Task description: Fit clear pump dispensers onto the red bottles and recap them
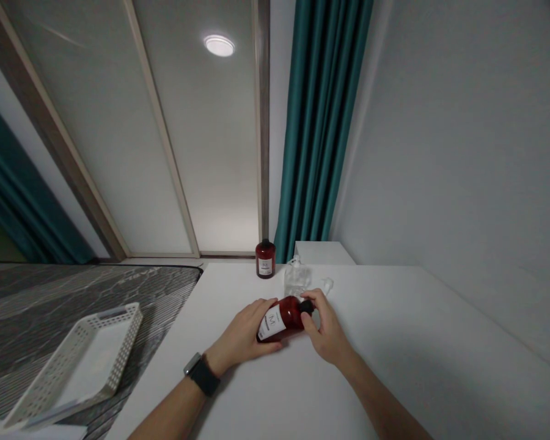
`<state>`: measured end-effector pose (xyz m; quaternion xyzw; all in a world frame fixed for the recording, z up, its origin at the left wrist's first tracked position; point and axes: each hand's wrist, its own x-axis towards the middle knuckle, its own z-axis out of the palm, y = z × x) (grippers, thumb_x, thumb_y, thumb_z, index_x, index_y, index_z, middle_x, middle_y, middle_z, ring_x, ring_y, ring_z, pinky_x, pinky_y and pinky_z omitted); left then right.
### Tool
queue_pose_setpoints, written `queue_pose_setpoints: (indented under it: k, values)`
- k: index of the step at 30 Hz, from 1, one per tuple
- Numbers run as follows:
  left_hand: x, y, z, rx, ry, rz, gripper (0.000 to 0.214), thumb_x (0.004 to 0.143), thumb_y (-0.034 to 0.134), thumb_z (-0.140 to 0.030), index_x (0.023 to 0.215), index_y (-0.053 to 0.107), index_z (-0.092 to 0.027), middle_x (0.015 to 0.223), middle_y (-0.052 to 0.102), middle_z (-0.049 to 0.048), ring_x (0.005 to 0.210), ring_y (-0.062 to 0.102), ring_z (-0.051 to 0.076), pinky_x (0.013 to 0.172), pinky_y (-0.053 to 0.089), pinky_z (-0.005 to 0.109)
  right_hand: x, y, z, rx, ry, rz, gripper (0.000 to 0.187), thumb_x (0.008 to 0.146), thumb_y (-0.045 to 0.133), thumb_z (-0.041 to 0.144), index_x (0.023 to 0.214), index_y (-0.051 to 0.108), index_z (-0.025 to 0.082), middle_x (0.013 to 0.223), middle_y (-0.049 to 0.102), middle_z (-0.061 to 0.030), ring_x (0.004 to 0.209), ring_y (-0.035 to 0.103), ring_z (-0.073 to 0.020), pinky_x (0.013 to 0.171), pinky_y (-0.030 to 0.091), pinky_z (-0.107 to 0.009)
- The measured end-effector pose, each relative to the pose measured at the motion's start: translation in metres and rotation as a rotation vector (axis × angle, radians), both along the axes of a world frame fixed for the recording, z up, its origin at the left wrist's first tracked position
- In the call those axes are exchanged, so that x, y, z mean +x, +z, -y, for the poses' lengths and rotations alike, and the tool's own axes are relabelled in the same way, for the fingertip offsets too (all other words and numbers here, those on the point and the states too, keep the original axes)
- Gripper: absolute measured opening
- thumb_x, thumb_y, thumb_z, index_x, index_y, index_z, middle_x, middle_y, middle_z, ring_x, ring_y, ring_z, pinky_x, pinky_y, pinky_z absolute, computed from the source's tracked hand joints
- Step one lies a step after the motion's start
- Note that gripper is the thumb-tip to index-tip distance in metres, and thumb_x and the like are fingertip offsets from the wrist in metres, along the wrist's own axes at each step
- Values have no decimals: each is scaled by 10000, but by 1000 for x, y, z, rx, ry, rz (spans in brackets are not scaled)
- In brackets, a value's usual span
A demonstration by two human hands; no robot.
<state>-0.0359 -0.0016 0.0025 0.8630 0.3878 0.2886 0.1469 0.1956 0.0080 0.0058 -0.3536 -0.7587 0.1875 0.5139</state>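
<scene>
A dark red-brown bottle (293, 313) with a white label lies tilted between my hands, just above or on the white table. My left hand (250, 330) is wrapped round its base end. At the other end, the fingers of my right hand (325, 330) pinch the black cap (307, 307). Just behind it stands a clear bottle (297, 276), its lower part partly hidden by the held bottle and my right hand. Beside that lies a small clear plastic piece (327, 285), perhaps a pump head. A second red-brown bottle (265, 259) with a black top stands upright farther back.
The white table (266, 397) spreads under my arms. To the left, a white perforated basket (112, 360) rests on a grey patterned surface (160, 293). Teal curtains (321, 122), a frosted sliding door (211, 153) and a low white box-like piece (323, 252) are beyond the table; a wall (462, 153) stands right.
</scene>
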Motion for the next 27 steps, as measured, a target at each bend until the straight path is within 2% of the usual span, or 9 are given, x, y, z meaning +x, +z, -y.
queue_pose_setpoints:
  k: [3,6,13,20,27]
  values:
    - [0,1,0,5,2,8,794,780,764,-427,1435,356,-242,1278,583,110,1130,595,292,973,493,418,-1,3,0,0,-19,7,177,911,495,195,1081,543,212,932,590,-44,800,581,-190,703,491,-302]
    - [1,1,0,-1,2,9,796,773,771,-435,1432,364,-248,1270,589,106,1118,601,289,964,499,412,-1,5,0,41,2,12,129,917,471,171,988,570,214,880,574,-34,798,578,-191,712,482,-305]
    - [3,3,2,-38,-18,45,790,758,779,-386,1422,374,-246,1258,591,91,1122,599,277,978,495,400,0,6,0,134,23,-21,215,886,446,126,1015,594,216,928,577,-50,878,582,-212,784,492,-342]
    - [6,6,4,-111,-53,106,747,757,760,-335,1406,401,-240,1253,594,86,1118,595,274,984,492,389,2,11,1,132,26,2,308,793,456,63,1013,606,219,955,568,-63,909,578,-230,806,503,-369]
    - [5,7,3,-124,-51,134,728,774,743,-356,1406,404,-227,1263,588,93,1129,590,273,995,485,390,1,12,1,122,-1,-17,365,724,442,1,977,590,219,985,558,-64,948,574,-228,852,497,-378]
